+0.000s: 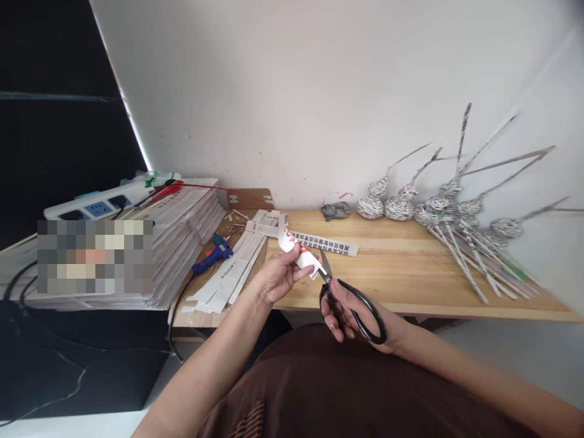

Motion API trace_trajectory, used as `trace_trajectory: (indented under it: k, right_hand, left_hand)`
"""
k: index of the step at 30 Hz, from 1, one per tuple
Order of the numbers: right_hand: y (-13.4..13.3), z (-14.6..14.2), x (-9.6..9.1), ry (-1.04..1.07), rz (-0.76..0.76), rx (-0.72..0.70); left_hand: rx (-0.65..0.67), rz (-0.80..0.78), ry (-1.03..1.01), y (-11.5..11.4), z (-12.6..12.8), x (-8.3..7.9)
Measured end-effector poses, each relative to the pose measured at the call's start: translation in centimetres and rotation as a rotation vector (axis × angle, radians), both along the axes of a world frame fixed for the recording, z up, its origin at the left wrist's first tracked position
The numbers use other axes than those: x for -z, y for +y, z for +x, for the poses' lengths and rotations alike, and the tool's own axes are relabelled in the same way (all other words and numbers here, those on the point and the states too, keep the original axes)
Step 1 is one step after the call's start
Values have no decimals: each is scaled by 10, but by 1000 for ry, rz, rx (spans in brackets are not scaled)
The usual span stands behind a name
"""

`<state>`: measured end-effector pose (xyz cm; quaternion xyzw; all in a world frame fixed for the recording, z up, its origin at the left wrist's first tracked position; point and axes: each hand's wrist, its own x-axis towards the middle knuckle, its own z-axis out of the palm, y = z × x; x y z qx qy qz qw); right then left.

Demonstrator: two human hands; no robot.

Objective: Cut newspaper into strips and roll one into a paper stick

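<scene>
My left hand (281, 272) pinches a strip of newspaper (306, 261) with red and black print, its far end curling upward. In my right hand (343, 307) is a pair of black-handled scissors (370, 311). The scissor blades are parted, and the near end of the strip lies at them; whether they touch the paper I cannot tell. Behind the strip, another printed paper strip (349, 249) rests on the wooden table. To the left of my left hand lie several long cut newspaper strips (230, 277).
A blue glue gun (213, 255) with a black cable lies left of the strips. Stacked newspapers (191, 237) bear a white power strip (98, 204). Woven paper gourds (370, 207) and rolled paper sticks (463, 267) occupy the table's right side. A grey bundle (335, 210) sits by the wall.
</scene>
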<state>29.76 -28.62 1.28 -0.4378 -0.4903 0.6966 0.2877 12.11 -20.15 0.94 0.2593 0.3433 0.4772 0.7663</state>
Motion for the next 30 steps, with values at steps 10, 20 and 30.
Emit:
trace_trajectory:
  k: [10,20,30]
  right_hand:
    - [-4,5,-4,15,-72,-32]
    - [-6,11,-2,-13,-46,-7]
    - [-7,12,1,-31,-17,-30]
  left_hand:
    - [45,-26,18,-5,1,1]
    - [128,20,-51,-5,7,6]
    - [96,58,-16,-9,11,5]
